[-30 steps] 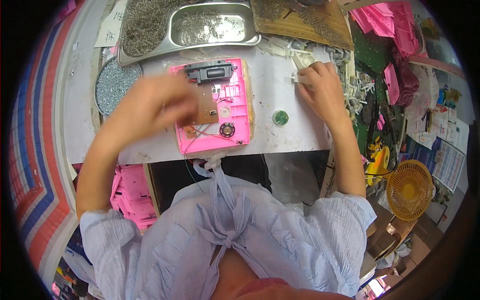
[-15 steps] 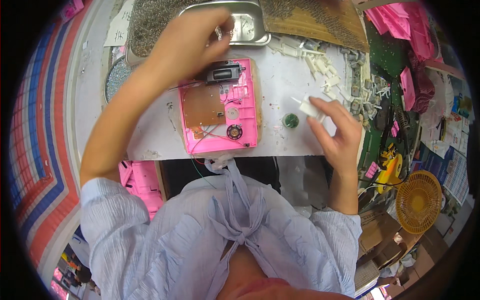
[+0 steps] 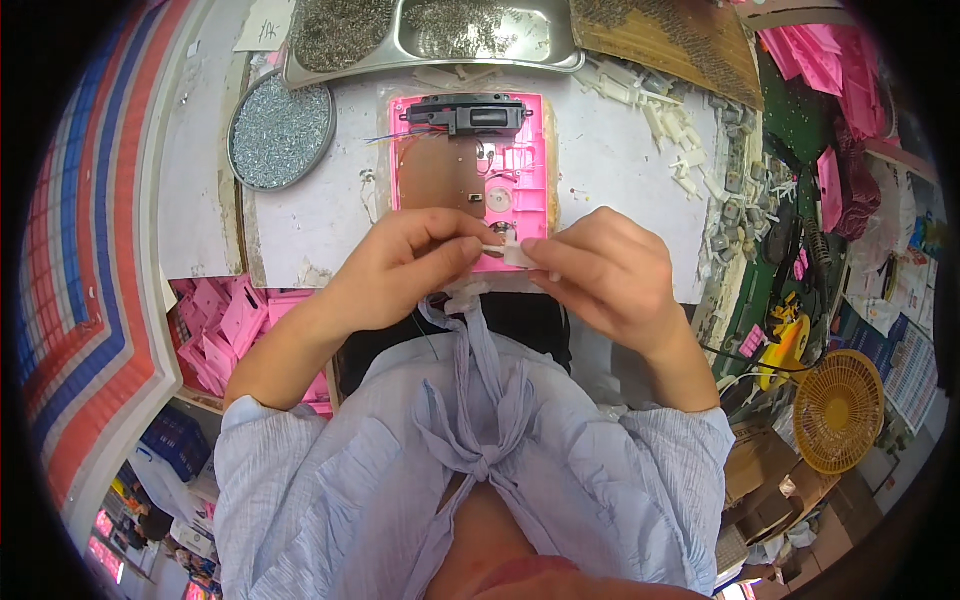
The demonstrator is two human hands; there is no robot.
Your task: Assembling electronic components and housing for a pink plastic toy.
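Observation:
A small white plastic part with a thin rod (image 3: 516,255) is pinched between thumb and fingers of my right hand (image 3: 618,275). My left hand (image 3: 415,262) has its thumb and forefinger closed together at the rod end; whatever is between them is too small to make out. Both hands meet above the near edge of a pink plastic casing (image 3: 537,160). Inside the casing are a brown circuit board (image 3: 440,178), a black module (image 3: 485,118) along the far side, thin wires and a round speaker (image 3: 503,232), partly covered by my fingers.
A metal tray (image 3: 560,58) at the back holds masses of small metal pieces. Left of the casing stands a round dish of small screws (image 3: 282,135). White plastic parts (image 3: 670,125) lie at the right, beside brown cardboard (image 3: 665,40). Pink casings (image 3: 225,330) fill a box below left.
My left hand has come back from the metal tray to the near edge of the casing. My right hand has brought the white part leftward to meet it.

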